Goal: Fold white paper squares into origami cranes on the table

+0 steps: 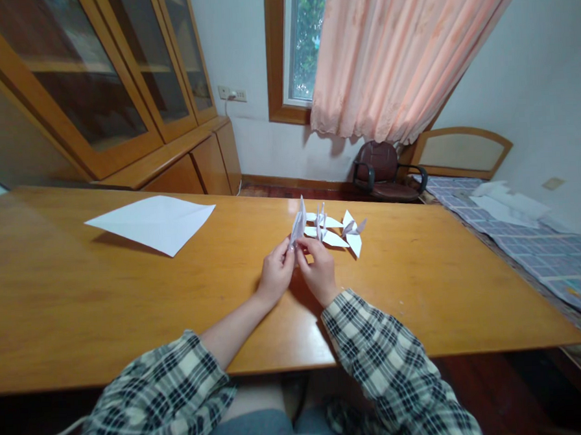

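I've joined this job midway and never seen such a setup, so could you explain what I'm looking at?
Certainly. There is no machine here: you see a person's own left hand and right hand, both bare, with checked sleeves. The single picture comes from a camera worn on the head, looking forward and down. On the wooden table, a large white sheet of paper lies to the left, and some folded paper birds stand just beyond the right hand. Between the fingertips of both hands is a piece of folded paper; its finer creases are too small to make out.
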`<control>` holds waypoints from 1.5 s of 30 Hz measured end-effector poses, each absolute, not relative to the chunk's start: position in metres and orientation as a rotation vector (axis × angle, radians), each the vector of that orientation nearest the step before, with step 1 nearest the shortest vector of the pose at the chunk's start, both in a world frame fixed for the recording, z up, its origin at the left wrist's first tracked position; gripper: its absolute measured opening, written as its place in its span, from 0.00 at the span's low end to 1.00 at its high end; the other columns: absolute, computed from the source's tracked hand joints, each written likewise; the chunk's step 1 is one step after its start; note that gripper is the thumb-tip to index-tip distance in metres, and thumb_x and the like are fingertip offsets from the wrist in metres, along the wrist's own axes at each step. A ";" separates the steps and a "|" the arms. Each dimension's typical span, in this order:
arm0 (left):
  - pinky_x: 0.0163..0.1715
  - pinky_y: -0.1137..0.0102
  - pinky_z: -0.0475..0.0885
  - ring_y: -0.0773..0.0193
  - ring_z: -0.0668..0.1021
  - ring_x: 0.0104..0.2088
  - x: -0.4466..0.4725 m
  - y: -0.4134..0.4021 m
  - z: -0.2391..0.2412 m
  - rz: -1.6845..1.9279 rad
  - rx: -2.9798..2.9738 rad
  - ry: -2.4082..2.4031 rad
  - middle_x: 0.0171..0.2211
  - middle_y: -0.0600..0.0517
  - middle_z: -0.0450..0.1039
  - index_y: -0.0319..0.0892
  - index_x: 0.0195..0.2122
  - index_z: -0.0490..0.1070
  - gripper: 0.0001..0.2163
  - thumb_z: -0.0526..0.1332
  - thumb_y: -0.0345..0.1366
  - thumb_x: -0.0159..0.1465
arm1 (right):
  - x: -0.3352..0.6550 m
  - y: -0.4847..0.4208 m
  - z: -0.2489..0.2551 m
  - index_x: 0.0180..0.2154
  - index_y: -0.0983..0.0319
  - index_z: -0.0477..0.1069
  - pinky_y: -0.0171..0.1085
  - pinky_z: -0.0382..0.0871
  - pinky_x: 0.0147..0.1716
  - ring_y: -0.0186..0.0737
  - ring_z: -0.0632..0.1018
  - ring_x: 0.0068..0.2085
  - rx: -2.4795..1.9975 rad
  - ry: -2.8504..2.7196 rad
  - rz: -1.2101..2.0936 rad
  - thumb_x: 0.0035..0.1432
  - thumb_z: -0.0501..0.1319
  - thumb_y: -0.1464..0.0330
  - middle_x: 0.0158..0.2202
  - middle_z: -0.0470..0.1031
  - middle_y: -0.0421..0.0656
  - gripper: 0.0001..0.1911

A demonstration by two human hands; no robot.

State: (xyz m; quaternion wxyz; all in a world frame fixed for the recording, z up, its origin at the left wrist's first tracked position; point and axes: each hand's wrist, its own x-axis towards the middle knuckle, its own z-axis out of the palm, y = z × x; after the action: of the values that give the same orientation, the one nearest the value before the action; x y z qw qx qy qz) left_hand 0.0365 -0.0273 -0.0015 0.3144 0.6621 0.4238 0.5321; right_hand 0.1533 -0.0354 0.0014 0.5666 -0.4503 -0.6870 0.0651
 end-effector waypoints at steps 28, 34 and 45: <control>0.64 0.61 0.57 0.60 0.64 0.63 0.037 -0.030 -0.001 1.388 1.898 0.978 0.64 0.46 0.59 0.43 0.64 0.58 0.22 0.49 0.35 0.69 | 0.149 -0.038 0.007 0.40 0.61 0.72 0.37 0.76 0.35 0.38 0.77 0.37 -1.089 -1.392 0.373 0.58 0.58 0.68 0.38 0.76 0.44 0.08; 0.55 0.63 0.68 0.57 0.74 0.54 0.033 -0.024 -0.003 1.423 1.849 1.079 0.55 0.44 0.71 0.43 0.57 0.67 0.18 0.53 0.40 0.68 | 0.149 -0.038 0.008 0.39 0.61 0.72 0.37 0.75 0.34 0.37 0.77 0.35 -1.112 -1.392 0.376 0.57 0.58 0.69 0.36 0.76 0.44 0.07; 0.25 0.76 0.69 0.68 0.75 0.24 0.032 -0.015 -0.005 1.428 1.409 1.062 0.28 0.52 0.77 0.41 0.40 0.66 0.16 0.60 0.48 0.61 | 0.148 -0.035 0.004 0.37 0.62 0.70 0.37 0.74 0.36 0.37 0.77 0.34 -1.085 -1.351 0.448 0.58 0.59 0.66 0.34 0.75 0.43 0.06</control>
State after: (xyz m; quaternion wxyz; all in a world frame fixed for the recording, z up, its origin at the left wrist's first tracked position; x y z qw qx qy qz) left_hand 0.0320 -0.0150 -0.0052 0.4223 0.5627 0.4242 0.5701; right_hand 0.1484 -0.0349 0.0044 0.6259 -0.4728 -0.5888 0.1952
